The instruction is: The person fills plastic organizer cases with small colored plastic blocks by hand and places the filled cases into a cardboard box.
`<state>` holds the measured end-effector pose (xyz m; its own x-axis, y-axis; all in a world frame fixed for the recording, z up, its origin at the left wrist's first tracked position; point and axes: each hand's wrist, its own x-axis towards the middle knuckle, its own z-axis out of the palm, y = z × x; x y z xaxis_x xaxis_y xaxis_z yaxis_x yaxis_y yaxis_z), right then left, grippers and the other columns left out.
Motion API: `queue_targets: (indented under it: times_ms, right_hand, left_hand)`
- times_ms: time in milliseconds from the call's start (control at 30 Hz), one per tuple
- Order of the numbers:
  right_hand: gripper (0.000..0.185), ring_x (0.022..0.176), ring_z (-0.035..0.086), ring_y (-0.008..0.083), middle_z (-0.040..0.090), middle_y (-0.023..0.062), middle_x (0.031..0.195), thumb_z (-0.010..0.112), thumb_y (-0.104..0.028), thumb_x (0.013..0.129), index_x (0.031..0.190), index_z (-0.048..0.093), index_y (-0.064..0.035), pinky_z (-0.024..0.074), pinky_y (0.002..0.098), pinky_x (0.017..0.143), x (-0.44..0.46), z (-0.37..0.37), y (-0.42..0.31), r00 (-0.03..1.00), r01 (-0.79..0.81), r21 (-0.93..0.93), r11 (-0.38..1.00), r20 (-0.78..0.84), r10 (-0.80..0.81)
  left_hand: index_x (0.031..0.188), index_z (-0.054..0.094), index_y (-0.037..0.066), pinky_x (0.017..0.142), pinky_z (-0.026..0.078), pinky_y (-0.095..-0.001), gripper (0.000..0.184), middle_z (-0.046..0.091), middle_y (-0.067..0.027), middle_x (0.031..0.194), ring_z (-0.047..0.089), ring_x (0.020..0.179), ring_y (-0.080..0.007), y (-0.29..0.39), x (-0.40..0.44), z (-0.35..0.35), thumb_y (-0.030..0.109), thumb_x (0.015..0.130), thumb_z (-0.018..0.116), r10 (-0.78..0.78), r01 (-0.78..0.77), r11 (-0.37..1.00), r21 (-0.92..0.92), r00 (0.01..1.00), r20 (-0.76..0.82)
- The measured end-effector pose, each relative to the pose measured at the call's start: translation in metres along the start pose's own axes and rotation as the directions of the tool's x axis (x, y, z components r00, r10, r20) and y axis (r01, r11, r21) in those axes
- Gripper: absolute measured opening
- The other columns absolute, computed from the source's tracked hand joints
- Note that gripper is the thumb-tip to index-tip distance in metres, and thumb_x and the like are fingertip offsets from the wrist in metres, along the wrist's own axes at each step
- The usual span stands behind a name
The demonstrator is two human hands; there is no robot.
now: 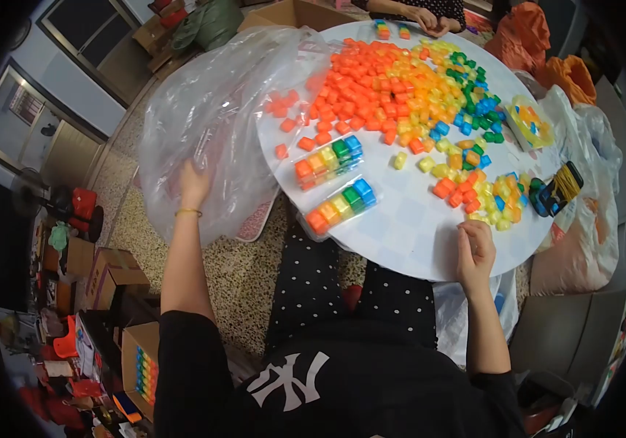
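Observation:
My left hand (195, 184) is at the big clear plastic bag (214, 109), left of the round table (393, 244). Its fingers look closed on the film, though the bag's folds partly blur them. My right hand (476, 248) is over the table's near right edge with its fingers curled in; whatever they may hold is hidden. Just beyond it lies a small group of yellow, orange and blue cubes (501, 201). Two clear packs hold rows of coloured cubes: a nearer pack (342, 206) and a farther pack (330, 160), both on the table's left side.
A large heap of loose cubes (379, 84) covers the far part of the table. At the right are a tray of cubes (528, 124) and a black holder with yellow bands (557, 190). Another person's hands (433, 20) rest at the far edge. Cardboard boxes (114, 277) stand left.

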<state>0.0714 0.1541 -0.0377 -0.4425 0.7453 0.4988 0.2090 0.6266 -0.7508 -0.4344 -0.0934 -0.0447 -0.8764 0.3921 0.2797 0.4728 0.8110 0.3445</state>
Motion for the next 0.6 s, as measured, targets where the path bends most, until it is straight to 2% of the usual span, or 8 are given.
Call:
queue_targets:
  times_ms: [67, 167, 233, 267, 333, 433, 500, 600]
  right_hand:
    - [0.007, 0.088, 0.057, 0.0263, 0.059, 0.0135, 0.090, 0.057, 0.000, 0.081, 0.087, 0.059, 0.0020, 0.0439, 0.0329, 0.080, 0.002, 0.001, -0.002, 1.000, 0.019, -0.007, 1.000, 0.004, -0.019]
    - [0.007, 0.091, 0.055, 0.0223, 0.058, 0.0123, 0.093, 0.055, 0.001, 0.083, 0.089, 0.059, 0.0024, 0.0418, 0.0299, 0.082, 0.000, 0.000, 0.002, 0.999, 0.016, -0.024, 1.000, 0.033, -0.015]
    - [0.006, 0.089, 0.056, 0.0224, 0.058, 0.0125, 0.093, 0.055, 0.001, 0.083, 0.088, 0.059, 0.0028, 0.0422, 0.0299, 0.081, 0.000, 0.000, -0.001, 0.999, 0.007, -0.053, 0.999, 0.050, -0.004]
    - [0.006, 0.089, 0.056, 0.0224, 0.058, 0.0125, 0.093, 0.055, 0.001, 0.083, 0.088, 0.059, 0.0028, 0.0422, 0.0299, 0.081, 0.000, 0.001, -0.002, 0.999, 0.002, -0.057, 0.998, 0.050, 0.001]
    - [0.006, 0.087, 0.056, 0.0228, 0.058, 0.0125, 0.091, 0.055, 0.001, 0.083, 0.086, 0.059, 0.0031, 0.0425, 0.0299, 0.081, 0.001, 0.003, -0.002, 0.999, -0.029, -0.047, 0.998, 0.028, 0.031]
    - [0.005, 0.085, 0.056, 0.0235, 0.058, 0.0128, 0.089, 0.055, 0.001, 0.082, 0.084, 0.058, 0.0033, 0.0429, 0.0302, 0.078, 0.002, 0.003, -0.003, 1.000, 0.009, -0.085, 0.996, 0.015, -0.008]
    - [0.004, 0.084, 0.056, 0.0241, 0.058, 0.0130, 0.087, 0.056, 0.001, 0.081, 0.084, 0.058, 0.0031, 0.0432, 0.0305, 0.077, 0.000, 0.004, -0.002, 1.000, 0.003, -0.101, 0.995, -0.005, -0.003]
    - [0.003, 0.081, 0.055, 0.0250, 0.057, 0.0132, 0.085, 0.057, 0.001, 0.080, 0.082, 0.058, 0.0027, 0.0435, 0.0312, 0.075, -0.001, 0.006, -0.003, 0.999, -0.006, -0.125, 0.992, -0.041, 0.001]
  left_hand:
    - [0.122, 0.048, -0.002, 0.091, 0.041, -0.0466, 0.060, 0.051, -0.0283, 0.122, 0.051, 0.111, -0.0414, -0.089, -0.005, 0.055, 0.038, 0.079, 0.063, 0.023, -0.058, 0.990, 0.130, 0.965, 0.261]
    - [0.121, 0.048, -0.001, 0.094, 0.039, -0.0464, 0.059, 0.048, -0.0282, 0.125, 0.049, 0.114, -0.0412, -0.102, -0.010, 0.065, 0.038, 0.078, 0.062, 0.063, -0.110, 0.979, 0.173, 0.965, 0.255]
    - [0.122, 0.048, -0.001, 0.097, 0.037, -0.0455, 0.058, 0.047, -0.0279, 0.127, 0.045, 0.117, -0.0416, -0.041, -0.006, 0.016, 0.034, 0.078, 0.061, -0.238, 0.157, 0.964, 0.215, 0.871, 0.431]
    - [0.122, 0.048, -0.001, 0.097, 0.037, -0.0455, 0.058, 0.047, -0.0279, 0.127, 0.045, 0.117, -0.0416, -0.041, 0.003, 0.018, 0.034, 0.078, 0.061, -0.236, 0.154, 0.964, 0.216, 0.868, 0.436]
    - [0.128, 0.044, 0.000, 0.099, 0.036, -0.0446, 0.061, 0.041, -0.0278, 0.132, 0.041, 0.120, -0.0419, -0.038, 0.024, 0.022, 0.030, 0.077, 0.061, -0.027, 0.022, 0.999, 0.050, 0.993, 0.113]
    - [0.133, 0.037, 0.001, 0.100, 0.036, -0.0436, 0.066, 0.036, -0.0270, 0.136, 0.040, 0.122, -0.0421, -0.031, 0.043, 0.040, 0.030, 0.078, 0.061, 0.061, -0.072, 0.992, 0.104, 0.993, 0.104]
    - [0.135, 0.034, 0.001, 0.102, 0.035, -0.0432, 0.068, 0.033, -0.0262, 0.139, 0.039, 0.123, -0.0418, -0.035, 0.054, 0.049, 0.031, 0.080, 0.062, -0.129, 0.102, 0.978, 0.180, 0.981, 0.143]
    - [0.132, 0.036, -0.003, 0.102, 0.034, -0.0428, 0.064, 0.038, -0.0280, 0.134, 0.039, 0.123, -0.0409, -0.066, 0.092, 0.071, 0.033, 0.083, 0.058, -0.130, 0.103, 0.979, 0.177, 0.980, 0.150]
